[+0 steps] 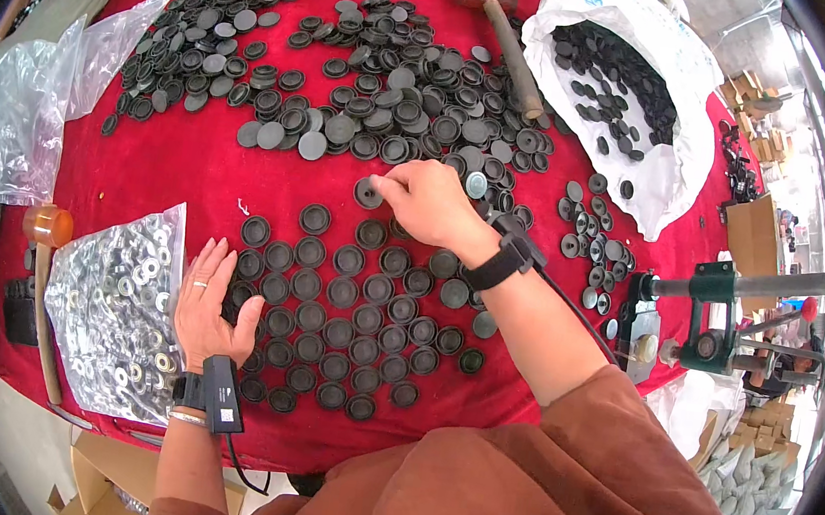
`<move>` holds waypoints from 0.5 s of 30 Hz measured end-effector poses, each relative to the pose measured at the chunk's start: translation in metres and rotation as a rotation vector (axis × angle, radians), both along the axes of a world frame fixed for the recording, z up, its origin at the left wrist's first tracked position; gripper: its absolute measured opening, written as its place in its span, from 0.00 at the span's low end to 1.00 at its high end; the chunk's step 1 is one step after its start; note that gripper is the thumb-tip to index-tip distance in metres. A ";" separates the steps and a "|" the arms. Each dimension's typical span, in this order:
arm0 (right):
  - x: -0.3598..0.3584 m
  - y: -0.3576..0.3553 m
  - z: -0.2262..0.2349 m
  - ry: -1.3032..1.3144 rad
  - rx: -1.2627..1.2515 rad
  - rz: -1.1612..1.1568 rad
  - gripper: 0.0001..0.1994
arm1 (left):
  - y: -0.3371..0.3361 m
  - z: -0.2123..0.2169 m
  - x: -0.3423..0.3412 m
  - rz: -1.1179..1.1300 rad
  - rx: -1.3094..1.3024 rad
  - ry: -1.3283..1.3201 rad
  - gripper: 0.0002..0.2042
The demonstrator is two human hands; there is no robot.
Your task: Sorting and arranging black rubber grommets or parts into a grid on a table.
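Observation:
Many black round caps lie hollow side up in rough rows on the red cloth. My right hand is closed at the far edge of these rows, its thumb and fingers on a single black cap. The fingertips are partly hidden under the hand. Flat on the cloth, my left hand is open, its fingers spread along the left side of the rows and its thumb touching the caps there. Beyond both hands lies a big loose heap of black caps, some face up, some face down.
A clear bag of metal rings lies left of my left hand, beside an orange-headed mallet. At the far right are a hammer and a white sack of black pieces. A hand press stands on the right.

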State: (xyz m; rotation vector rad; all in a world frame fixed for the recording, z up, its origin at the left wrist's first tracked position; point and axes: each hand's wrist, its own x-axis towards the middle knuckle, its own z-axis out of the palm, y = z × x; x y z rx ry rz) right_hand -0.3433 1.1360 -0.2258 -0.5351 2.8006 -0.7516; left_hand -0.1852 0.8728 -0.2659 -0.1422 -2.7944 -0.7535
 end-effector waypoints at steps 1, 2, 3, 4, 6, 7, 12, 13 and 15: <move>-0.001 -0.002 0.002 -0.132 0.018 -0.011 0.15 | 0.000 0.000 0.000 0.000 -0.001 -0.001 0.25; 0.000 -0.002 0.001 -0.133 0.017 -0.012 0.15 | 0.000 -0.001 0.000 -0.003 -0.006 0.000 0.25; 0.002 -0.001 -0.001 0.024 0.013 -0.035 0.13 | 0.000 -0.001 0.001 -0.005 -0.009 0.001 0.25; 0.005 0.000 -0.002 0.181 0.009 -0.058 0.12 | 0.000 -0.001 0.000 -0.006 -0.009 0.001 0.25; 0.007 0.006 -0.002 0.187 -0.086 -0.027 0.11 | 0.001 -0.001 -0.001 -0.009 -0.004 0.013 0.25; 0.008 0.010 -0.002 0.194 -0.181 0.006 0.10 | 0.001 -0.002 -0.001 -0.012 -0.002 0.013 0.25; 0.020 0.024 0.006 0.090 0.011 0.253 0.23 | -0.001 -0.004 -0.001 0.006 0.000 0.025 0.27; 0.021 0.024 0.007 0.092 0.013 0.248 0.23 | 0.000 -0.004 -0.002 0.001 0.001 0.027 0.27; 0.024 0.017 0.011 0.121 0.160 0.349 0.26 | 0.001 -0.002 -0.002 0.014 0.002 0.025 0.27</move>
